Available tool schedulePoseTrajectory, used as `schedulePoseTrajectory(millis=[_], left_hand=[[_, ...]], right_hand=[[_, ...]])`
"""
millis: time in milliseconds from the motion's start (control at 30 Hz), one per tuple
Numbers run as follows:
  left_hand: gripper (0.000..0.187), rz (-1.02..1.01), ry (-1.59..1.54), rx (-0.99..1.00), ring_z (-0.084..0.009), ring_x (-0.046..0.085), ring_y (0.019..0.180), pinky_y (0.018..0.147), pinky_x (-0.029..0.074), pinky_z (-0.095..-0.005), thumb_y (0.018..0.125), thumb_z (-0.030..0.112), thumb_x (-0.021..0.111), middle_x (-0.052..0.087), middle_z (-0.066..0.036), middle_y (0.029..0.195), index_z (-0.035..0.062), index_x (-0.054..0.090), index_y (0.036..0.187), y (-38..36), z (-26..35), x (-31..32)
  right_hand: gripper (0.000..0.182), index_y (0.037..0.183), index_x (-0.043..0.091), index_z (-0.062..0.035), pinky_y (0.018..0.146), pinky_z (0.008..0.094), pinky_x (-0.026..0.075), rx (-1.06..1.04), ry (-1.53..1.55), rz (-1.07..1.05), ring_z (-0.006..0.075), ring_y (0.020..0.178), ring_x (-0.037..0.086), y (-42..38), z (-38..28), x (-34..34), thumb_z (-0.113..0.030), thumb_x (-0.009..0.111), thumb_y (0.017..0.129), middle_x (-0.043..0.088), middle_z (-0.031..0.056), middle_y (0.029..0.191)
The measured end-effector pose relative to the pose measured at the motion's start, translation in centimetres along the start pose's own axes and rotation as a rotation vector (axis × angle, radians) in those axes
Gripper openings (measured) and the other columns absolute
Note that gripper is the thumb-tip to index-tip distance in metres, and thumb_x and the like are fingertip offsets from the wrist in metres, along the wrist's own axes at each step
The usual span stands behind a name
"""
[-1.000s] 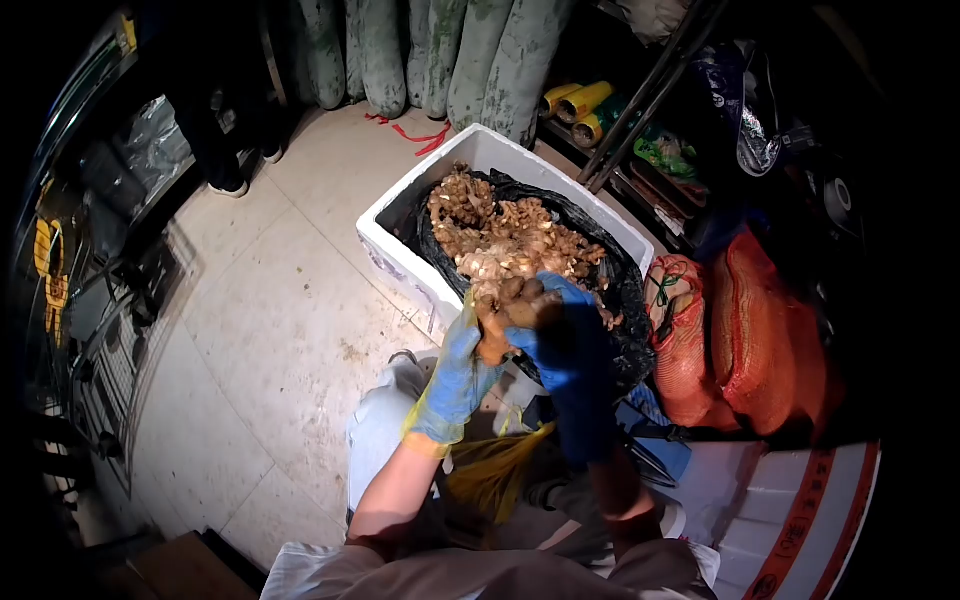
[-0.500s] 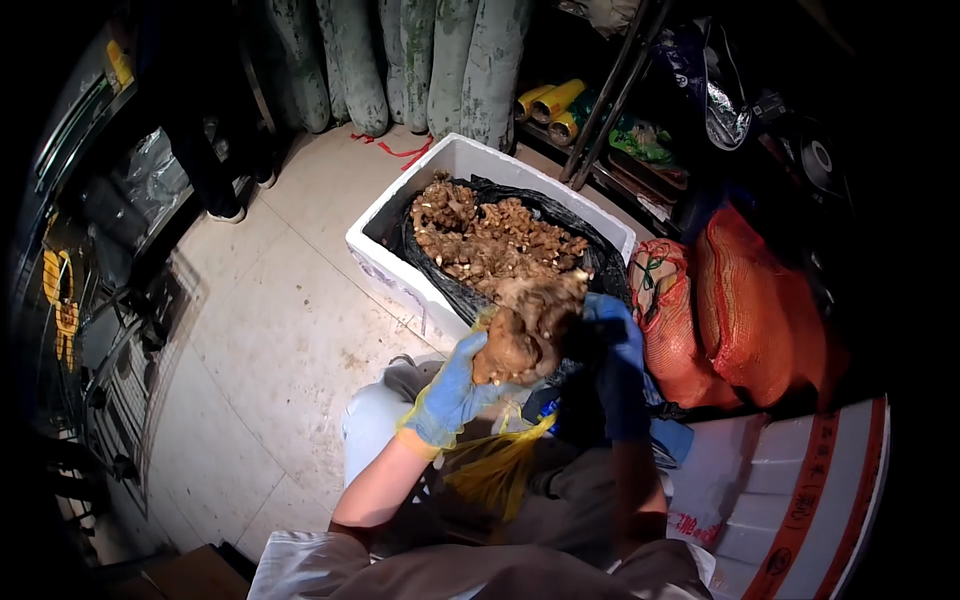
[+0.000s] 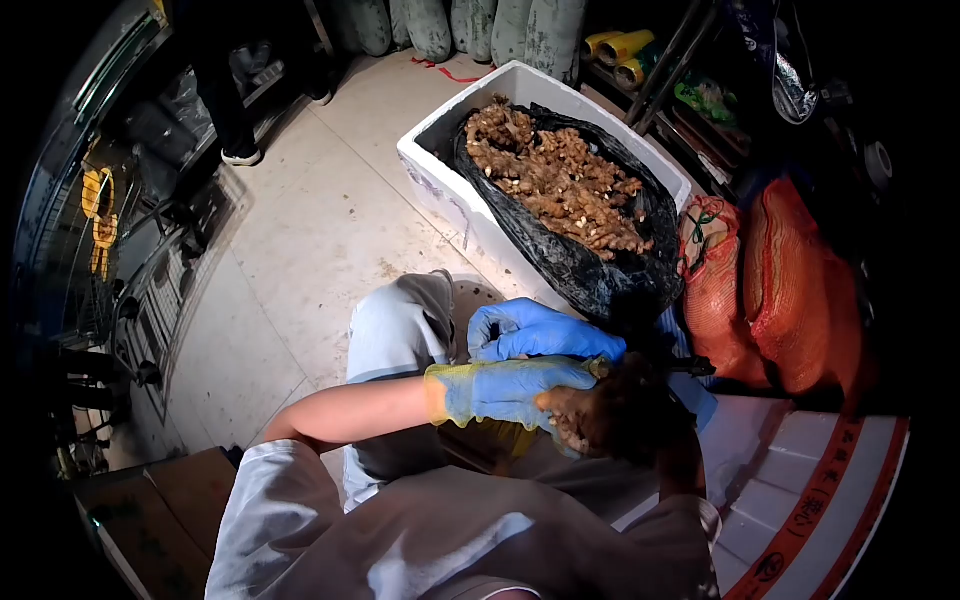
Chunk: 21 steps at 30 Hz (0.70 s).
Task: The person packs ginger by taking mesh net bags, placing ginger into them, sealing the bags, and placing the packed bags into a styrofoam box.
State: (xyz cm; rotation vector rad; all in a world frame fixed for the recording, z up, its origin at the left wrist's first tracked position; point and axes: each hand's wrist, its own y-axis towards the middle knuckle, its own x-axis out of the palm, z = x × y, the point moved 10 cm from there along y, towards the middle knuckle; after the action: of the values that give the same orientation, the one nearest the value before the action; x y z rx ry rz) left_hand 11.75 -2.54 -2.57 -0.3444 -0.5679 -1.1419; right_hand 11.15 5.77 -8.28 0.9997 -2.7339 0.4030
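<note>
My left hand (image 3: 520, 390), in a blue glove under yellow netting, grips a clump of ginger (image 3: 575, 415) low in front of my body. The far part of the clump is in deep shadow. Just above the left hand lies my right hand (image 3: 545, 330) in a blue glove, with its fingers curled and pointing left; what they hold, if anything, is hidden. Beyond both hands stands a white foam box (image 3: 440, 205) lined with a black plastic bag (image 3: 560, 270), with much knobbly brown ginger (image 3: 560, 180) inside.
Red mesh sacks (image 3: 795, 290) stand right of the box. A white carton with red tape (image 3: 800, 500) is at the lower right. Tall grey-green wrapped bundles (image 3: 555, 40) stand behind. A person's leg (image 3: 225, 110) shows at the upper left, near a wire rack (image 3: 150, 320).
Both hands have come back from the box toward my body with the ginger clump. My right hand has crossed leftward over my left. The box appears farther up in the view.
</note>
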Motion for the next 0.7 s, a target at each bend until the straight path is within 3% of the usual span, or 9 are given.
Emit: schedulePoseTrajectory(millis=[167,233,300,467,567,633,667,700], left_hand=[[0.041,-0.036,0.192,0.080,-0.0201,0.041,0.110,0.093,0.032,-0.0327,0.083,0.020,0.050,0.043,-0.013,0.117,-0.0003,0.041,0.117,-0.4,-4.1,-1.4],[0.038,-0.007,-0.820,-0.216,-0.0173,0.044,0.106,0.089,0.036,-0.0296,0.081,0.013,0.052,0.047,-0.011,0.113,-0.0001,0.042,0.116,-0.7,-7.9,-1.4],[0.041,-0.108,0.041,0.055,-0.0161,0.048,0.102,0.086,0.039,-0.0270,0.078,0.009,0.056,0.050,-0.010,0.109,0.0000,0.043,0.115,0.3,-3.5,0.2],[0.047,0.012,-0.464,-0.030,-0.0146,0.049,0.098,0.081,0.041,-0.0267,0.078,0.009,0.055,0.047,-0.011,0.112,-0.0012,0.035,0.120,1.2,-3.7,-0.1],[0.040,-0.211,-0.486,0.035,-0.0188,0.039,0.114,0.093,0.035,-0.0301,0.090,0.014,0.031,0.034,-0.011,0.127,0.0041,0.024,0.127,1.4,-3.6,1.0],[0.043,-0.066,-0.942,-0.176,-0.0203,0.044,0.104,0.088,0.037,-0.0300,0.084,0.016,0.045,0.043,-0.014,0.116,-0.0017,0.033,0.121,1.1,-4.4,1.0],[0.043,-0.074,-0.943,-0.183,-0.0203,0.044,0.104,0.088,0.037,-0.0300,0.084,0.016,0.045,0.043,-0.014,0.116,-0.0017,0.033,0.121,1.1,-4.1,0.9],[0.041,-0.081,-0.470,-0.095,-0.0215,0.043,0.105,0.088,0.036,-0.0310,0.084,0.017,0.046,0.043,-0.014,0.116,-0.0017,0.036,0.120,1.3,-3.4,0.3]], right_hand=[[0.029,0.109,0.046,-0.0031,0.077,0.0255,0.043,0.013,-0.095,-0.066,0.0144,0.089,0.054,0.8,-0.3,0.8,-0.017,0.045,0.084,0.052,0.0097,0.104],[0.029,0.109,0.046,-0.0031,0.077,0.0258,0.043,0.021,-0.108,-0.097,0.0146,0.089,0.054,0.8,0.2,1.3,-0.018,0.045,0.084,0.052,0.0097,0.104],[0.029,0.109,0.046,-0.0031,0.078,0.0261,0.043,0.027,-0.109,-0.114,0.0147,0.090,0.053,1.0,1.2,1.8,-0.018,0.045,0.084,0.052,0.0097,0.104],[0.029,0.109,0.046,-0.0032,0.079,0.0268,0.042,0.021,-0.055,-0.099,0.0150,0.090,0.053,0.8,2.3,2.0,-0.019,0.044,0.084,0.052,0.0098,0.105],[0.029,0.109,0.046,-0.0032,0.079,0.0273,0.042,0.020,-0.007,-0.055,0.0152,0.090,0.053,0.7,2.4,1.5,-0.020,0.044,0.085,0.052,0.0098,0.105],[0.029,0.109,0.045,-0.0032,0.080,0.0276,0.042,0.014,0.030,-0.010,0.0153,0.091,0.052,0.6,2.3,1.0,-0.020,0.043,0.085,0.052,0.0098,0.105],[0.029,0.109,0.045,-0.0032,0.080,0.0277,0.042,0.013,0.057,0.016,0.0153,0.091,0.052,0.5,2.3,0.7,-0.020,0.043,0.085,0.052,0.0098,0.105],[0.029,0.109,0.045,-0.0032,0.080,0.0279,0.042,0.010,0.089,0.048,0.0154,0.091,0.052,0.4,2.3,0.3,-0.020,0.043,0.085,0.052,0.0098,0.105]])
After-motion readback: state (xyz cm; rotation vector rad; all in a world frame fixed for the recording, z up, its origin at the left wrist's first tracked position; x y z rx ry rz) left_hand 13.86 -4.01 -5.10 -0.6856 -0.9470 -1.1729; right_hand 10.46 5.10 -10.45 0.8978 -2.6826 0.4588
